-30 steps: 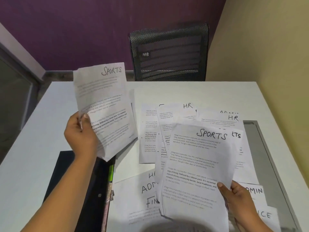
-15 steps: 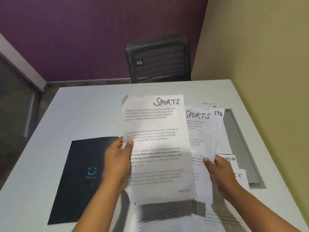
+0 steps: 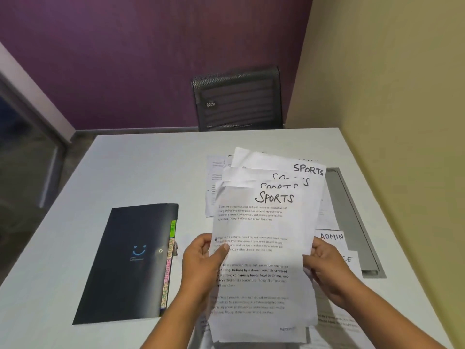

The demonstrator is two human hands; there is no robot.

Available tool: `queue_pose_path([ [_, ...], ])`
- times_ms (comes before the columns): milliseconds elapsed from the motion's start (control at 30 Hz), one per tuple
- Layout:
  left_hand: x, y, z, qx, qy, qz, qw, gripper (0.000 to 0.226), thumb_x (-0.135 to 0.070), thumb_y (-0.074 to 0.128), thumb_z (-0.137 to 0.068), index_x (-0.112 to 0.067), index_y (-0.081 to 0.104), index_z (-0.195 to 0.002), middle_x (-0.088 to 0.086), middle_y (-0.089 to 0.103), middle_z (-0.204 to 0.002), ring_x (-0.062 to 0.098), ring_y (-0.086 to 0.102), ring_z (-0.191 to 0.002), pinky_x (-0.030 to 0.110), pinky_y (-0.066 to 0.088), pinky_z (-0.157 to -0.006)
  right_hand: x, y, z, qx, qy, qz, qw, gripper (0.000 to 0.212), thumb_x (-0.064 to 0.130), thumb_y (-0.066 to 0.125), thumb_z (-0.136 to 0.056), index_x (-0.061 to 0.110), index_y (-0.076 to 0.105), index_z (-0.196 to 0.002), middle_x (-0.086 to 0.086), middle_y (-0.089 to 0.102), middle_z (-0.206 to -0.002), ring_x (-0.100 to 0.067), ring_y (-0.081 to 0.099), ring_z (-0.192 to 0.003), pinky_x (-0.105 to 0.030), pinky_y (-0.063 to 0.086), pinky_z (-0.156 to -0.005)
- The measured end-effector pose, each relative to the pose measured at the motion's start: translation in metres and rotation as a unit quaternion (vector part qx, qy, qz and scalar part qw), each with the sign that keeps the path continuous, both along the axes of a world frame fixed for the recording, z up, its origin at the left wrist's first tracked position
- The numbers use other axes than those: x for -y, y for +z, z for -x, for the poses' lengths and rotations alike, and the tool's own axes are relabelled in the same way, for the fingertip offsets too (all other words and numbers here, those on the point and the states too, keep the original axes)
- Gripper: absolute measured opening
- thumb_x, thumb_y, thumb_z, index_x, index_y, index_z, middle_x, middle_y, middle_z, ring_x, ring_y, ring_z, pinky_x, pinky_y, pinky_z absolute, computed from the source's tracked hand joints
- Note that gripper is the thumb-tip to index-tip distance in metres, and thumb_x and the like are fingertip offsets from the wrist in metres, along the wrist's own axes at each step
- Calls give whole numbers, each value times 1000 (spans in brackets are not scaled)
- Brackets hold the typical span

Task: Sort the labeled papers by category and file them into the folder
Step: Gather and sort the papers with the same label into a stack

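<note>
Both my hands hold a fanned stack of SPORTS papers [image 3: 261, 260] above the table. My left hand [image 3: 203, 263] grips the stack's left edge with the thumb on top. Its right edge is gripped by my right hand [image 3: 324, 268]. Several sheets show the handwritten word SPORTS at their top right. A dark folder [image 3: 125, 263] with a smiley logo lies shut on the table to the left, coloured labeled tabs [image 3: 169, 263] sticking out along its right edge. Other papers lie under and beyond the stack, among them an ADMIN sheet [image 3: 331, 236].
The white table [image 3: 125, 167] has a grey cable tray [image 3: 352, 222] along its right side. A black mesh chair [image 3: 237, 99] stands behind the far edge. A yellow wall runs close on the right.
The sheet from my left hand has joined the one in my right, making one fanned SPORTS stack held by both hands. The camera has tilted so the shut folder shows fully.
</note>
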State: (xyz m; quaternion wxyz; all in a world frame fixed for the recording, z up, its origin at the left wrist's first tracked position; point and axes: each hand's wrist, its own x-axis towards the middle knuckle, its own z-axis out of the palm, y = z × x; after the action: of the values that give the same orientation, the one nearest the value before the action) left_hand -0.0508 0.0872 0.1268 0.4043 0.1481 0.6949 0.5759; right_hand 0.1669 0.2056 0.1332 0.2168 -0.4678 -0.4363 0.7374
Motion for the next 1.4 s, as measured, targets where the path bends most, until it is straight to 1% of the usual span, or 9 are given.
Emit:
queue_pose_path([
  [133,4,-5,-4,63,18,-24,998,49,8,68,-86,-23,52,-122,5,76,-108,27,74,-98,49,58,-86,-1,-3,-4,-14,-34,37,999,26,19,50,-101,8,67,-118,-14,75,-108,-34,72,-98,-48,57,-88],
  [333,3,-9,-10,40,-29,-39,998,36,8,66,-87,-14,67,-115,8,76,-108,31,72,-101,57,54,-92,9,2,-6,29,-13,-94,995,25,-6,61,-90,5,67,-112,0,78,-100,-12,75,-89,-17,56,-66],
  [667,-4,-2,-18,-58,-103,-72,990,26,1,67,-89,-22,74,-99,-9,78,-96,11,73,-95,21,58,-77,10,6,-11,132,-48,-199,970,17,18,71,-89,28,66,-101,11,74,-94,-5,70,-81,-28,53,-71],
  [800,-5,-3,-19,-98,-114,-92,984,26,-2,74,-84,-17,74,-105,-4,79,-98,15,73,-97,27,58,-87,13,0,-15,138,-18,-214,967,8,22,76,-85,25,71,-90,6,52,-45,-16,39,-37,-26,34,-48],
  [900,-5,-3,-19,-129,-120,-99,979,19,1,74,-83,11,72,-99,7,74,-79,28,70,-85,45,54,-91,12,-3,-17,109,-13,-208,972,19,19,80,-81,26,75,-98,-6,67,-63,-24,56,-54,-34,44,-54],
  [1000,-8,-3,-19,-159,-131,-102,973,23,-1,74,-84,-8,77,-105,0,78,-100,13,72,-101,36,56,-94,13,0,-16,91,4,-244,965,26,3,77,-81,23,74,-98,10,76,-90,-5,70,-85,-19,52,-73],
  [1067,-10,0,-20,-152,-135,-110,973,19,-4,71,-88,-17,78,-100,-10,78,-91,4,71,-90,24,56,-81,12,4,-15,97,9,-255,962,31,0,73,-84,30,75,-83,13,73,-77,-1,66,-72,-16,49,-65],
  [1267,-14,23,-21,-145,-106,-196,964,25,-4,66,-91,-24,76,-102,-14,77,-92,4,70,-93,19,53,-83,11,16,-19,82,-25,-287,954,29,5,75,-83,33,73,-91,12,77,-91,-10,73,-86,-35,60,-77],
  [1400,-20,30,-23,-96,-47,-192,976,28,-14,65,-92,-37,79,-85,-10,77,-83,8,72,-83,22,56,-73,8,10,-18,134,-11,-284,949,14,29,76,-82,17,73,-86,-18,73,-86,-40,68,-83,-58,56,-73],
])
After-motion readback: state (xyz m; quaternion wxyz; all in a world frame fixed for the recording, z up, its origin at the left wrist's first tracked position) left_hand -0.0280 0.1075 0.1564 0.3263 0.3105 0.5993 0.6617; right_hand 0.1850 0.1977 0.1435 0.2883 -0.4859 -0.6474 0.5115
